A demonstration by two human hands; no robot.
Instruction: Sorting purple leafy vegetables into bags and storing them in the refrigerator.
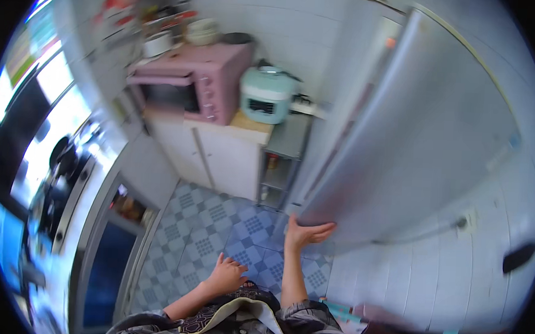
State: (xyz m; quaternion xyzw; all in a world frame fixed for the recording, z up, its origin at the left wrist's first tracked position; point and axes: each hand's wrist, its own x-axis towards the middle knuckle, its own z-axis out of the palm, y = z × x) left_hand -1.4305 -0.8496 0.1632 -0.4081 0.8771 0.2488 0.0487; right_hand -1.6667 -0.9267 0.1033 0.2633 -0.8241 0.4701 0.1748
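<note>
On your left, a bright window (63, 74) shines in. In front of it, a black pan (65, 156) sits by the stove on the left desk (107, 174). Under this desk is a low cupboard with a dark blue door (109, 273).

At the far side, a white pot (158, 44) and a stack of pale bowls (202, 32) sit on top of a pink oven (223, 80). The oven stands on the far desk (231, 162), which has white doors.

Near you, your left hand (228, 276) is up over the blue tile floor (207, 224). Its grip is loose and half open, with the fingers a bit bent, and it has hold of nothing.

Far past that hand, a pale green cooker (266, 91) stands just to the right of the oven. Next to the far desk is a small gray rack (288, 138).

Your right hand (308, 235) is at the low, near end of the big silver fridge (421, 114), on the right. Its grip is partly open, thumb up and fingers out to the right. It looks like it touches the low edge, but you cannot tell if it has hold of it. To the right of the fridge is a white tile wall (406, 283).
</note>
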